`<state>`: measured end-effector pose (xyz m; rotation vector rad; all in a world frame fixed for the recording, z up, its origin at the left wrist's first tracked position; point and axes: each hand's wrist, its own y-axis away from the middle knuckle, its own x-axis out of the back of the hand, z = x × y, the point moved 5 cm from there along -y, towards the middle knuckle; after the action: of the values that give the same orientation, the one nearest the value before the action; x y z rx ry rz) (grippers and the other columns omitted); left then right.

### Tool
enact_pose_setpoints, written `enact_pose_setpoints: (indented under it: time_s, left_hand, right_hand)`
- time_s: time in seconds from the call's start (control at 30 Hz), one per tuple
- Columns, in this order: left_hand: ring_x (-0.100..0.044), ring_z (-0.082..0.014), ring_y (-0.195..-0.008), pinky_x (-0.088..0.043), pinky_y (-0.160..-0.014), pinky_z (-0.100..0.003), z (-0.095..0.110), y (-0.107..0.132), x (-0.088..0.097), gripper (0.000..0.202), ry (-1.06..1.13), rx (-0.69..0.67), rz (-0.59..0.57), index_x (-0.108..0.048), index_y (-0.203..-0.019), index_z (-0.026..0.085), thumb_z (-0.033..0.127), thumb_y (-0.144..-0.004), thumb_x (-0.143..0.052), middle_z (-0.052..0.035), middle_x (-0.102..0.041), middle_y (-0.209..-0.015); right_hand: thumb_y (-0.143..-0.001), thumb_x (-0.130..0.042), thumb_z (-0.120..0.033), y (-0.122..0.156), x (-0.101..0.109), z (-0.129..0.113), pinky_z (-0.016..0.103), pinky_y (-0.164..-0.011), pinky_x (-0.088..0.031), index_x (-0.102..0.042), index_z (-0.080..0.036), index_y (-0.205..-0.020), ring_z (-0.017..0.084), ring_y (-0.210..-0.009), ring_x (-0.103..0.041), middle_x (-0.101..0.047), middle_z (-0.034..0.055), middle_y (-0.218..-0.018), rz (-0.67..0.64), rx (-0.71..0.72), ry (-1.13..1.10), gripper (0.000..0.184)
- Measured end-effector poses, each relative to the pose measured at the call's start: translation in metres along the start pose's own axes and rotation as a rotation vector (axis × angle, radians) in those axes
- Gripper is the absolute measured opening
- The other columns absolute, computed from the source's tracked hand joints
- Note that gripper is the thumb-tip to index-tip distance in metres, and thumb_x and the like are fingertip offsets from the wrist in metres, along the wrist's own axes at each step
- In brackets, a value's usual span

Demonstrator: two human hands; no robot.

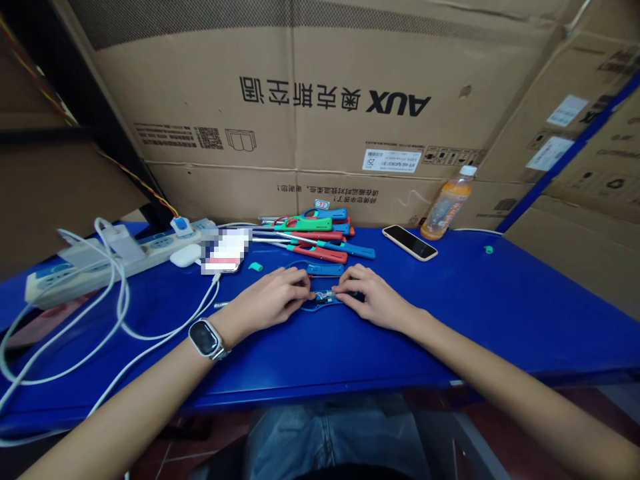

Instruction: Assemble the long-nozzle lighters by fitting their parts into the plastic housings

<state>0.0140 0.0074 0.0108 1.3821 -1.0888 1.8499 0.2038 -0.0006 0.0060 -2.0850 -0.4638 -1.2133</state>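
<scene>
An opened blue utility lighter (325,298) lies on the blue table, its small inner parts showing. Its metal tube (221,305) pokes out to the left beyond my wrist. The thumb and fingers of my left hand (280,293) are pinched at the left part of the opened handle. From the other side, my right hand (373,298) is closed at the right part of the same handle. Fingertips hide some of the small parts. Just behind my hands rests another blue handle piece (325,269).
Behind lie several red, green and blue lighters (320,253) in a pile. A teal cap (256,267) is near a charging phone (227,250). To the right are another phone (410,242), an orange drink bottle (447,203) and a teal piece (489,250). White cables (123,300) and a power strip (160,243) occupy the left.
</scene>
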Motion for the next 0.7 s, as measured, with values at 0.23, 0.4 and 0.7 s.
enact_pose_setpoints:
  time_s: [0.23,0.4,0.7]
  left_hand:
    - [-0.06,-0.0194,-0.095,-0.044,-0.095,-0.037,0.001,-0.001,0.004,0.024,-0.019,-0.004,0.029,-0.071,-0.099,0.019,0.017,-0.096,-0.047,-0.0064,-0.064,-0.102]
    - [-0.059,-0.0212,-0.097,-0.046,-0.09,-0.036,0.011,-0.009,0.007,0.024,0.014,0.026,0.058,-0.066,-0.112,0.02,0.024,-0.097,-0.047,-0.0073,-0.063,-0.105]
    - [-0.059,-0.0253,-0.105,-0.047,-0.091,-0.039,0.003,-0.01,0.001,0.033,0.11,0.18,-0.008,-0.064,-0.115,0.021,0.045,-0.094,-0.055,-0.0071,-0.063,-0.111]
  right_hand:
    - [-0.094,-0.06,-0.027,-0.001,-0.001,-0.001,0.036,-0.081,-0.043,-0.074,-0.02,-0.099,0.018,-0.088,-0.055,-0.063,0.0057,-0.093,0.012,-0.025,0.033,0.016]
    - [-0.093,-0.062,-0.027,-0.003,-0.001,0.001,0.036,-0.082,-0.042,-0.074,-0.021,-0.097,0.018,-0.089,-0.055,-0.063,0.005,-0.092,-0.003,-0.043,0.009,0.015]
    - [-0.088,-0.067,-0.027,-0.007,0.0,0.003,0.035,-0.082,-0.042,-0.076,-0.022,-0.092,0.018,-0.089,-0.059,-0.066,0.0039,-0.09,0.005,-0.087,-0.066,0.01]
